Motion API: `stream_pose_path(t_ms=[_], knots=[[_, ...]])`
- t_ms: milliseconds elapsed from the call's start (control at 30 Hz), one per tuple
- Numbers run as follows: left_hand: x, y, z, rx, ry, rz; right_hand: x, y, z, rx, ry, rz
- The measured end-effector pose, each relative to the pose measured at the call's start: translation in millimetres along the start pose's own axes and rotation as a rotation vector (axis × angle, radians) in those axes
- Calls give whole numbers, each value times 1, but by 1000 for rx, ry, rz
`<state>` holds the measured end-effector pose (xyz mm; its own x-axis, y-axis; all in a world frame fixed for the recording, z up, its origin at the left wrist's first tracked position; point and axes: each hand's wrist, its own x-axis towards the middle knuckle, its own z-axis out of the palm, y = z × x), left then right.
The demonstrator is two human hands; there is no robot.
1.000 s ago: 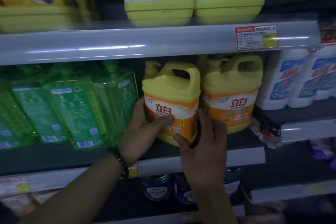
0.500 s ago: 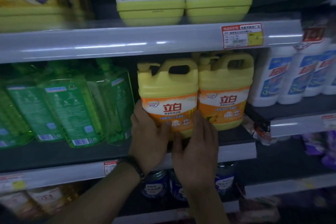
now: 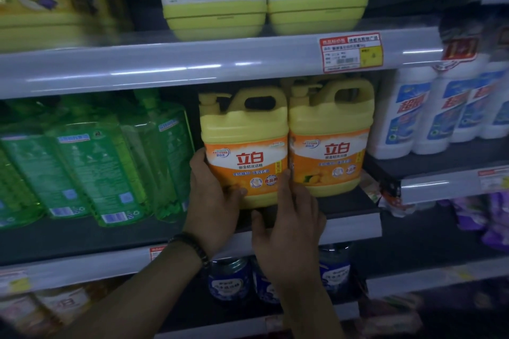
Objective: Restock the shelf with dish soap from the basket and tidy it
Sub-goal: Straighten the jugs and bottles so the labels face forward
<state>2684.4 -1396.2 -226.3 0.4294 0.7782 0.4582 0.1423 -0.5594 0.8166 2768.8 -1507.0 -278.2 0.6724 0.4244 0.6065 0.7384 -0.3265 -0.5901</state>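
One soap jug (image 3: 245,146) on the dark shelf (image 3: 82,237): left hand (image 3: 212,201) grips it, right hand (image 3: 292,228) presses flat-fingered.

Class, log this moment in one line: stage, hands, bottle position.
stage: tidying | left-hand grip: holds left yellow bottle | right-hand grip: straight fingers touch it | bottle: upright on shelf beside second yellow bottle
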Motion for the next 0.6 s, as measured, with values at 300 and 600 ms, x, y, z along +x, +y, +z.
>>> stream_pose_path(t_ms=[300,600], knots=[[0,-2,1,42,-3,59,-2,-4,-1,1,-27,2],[-24,9,-49,-1,-141,36,-15,-19,-25,58,-87,11]])
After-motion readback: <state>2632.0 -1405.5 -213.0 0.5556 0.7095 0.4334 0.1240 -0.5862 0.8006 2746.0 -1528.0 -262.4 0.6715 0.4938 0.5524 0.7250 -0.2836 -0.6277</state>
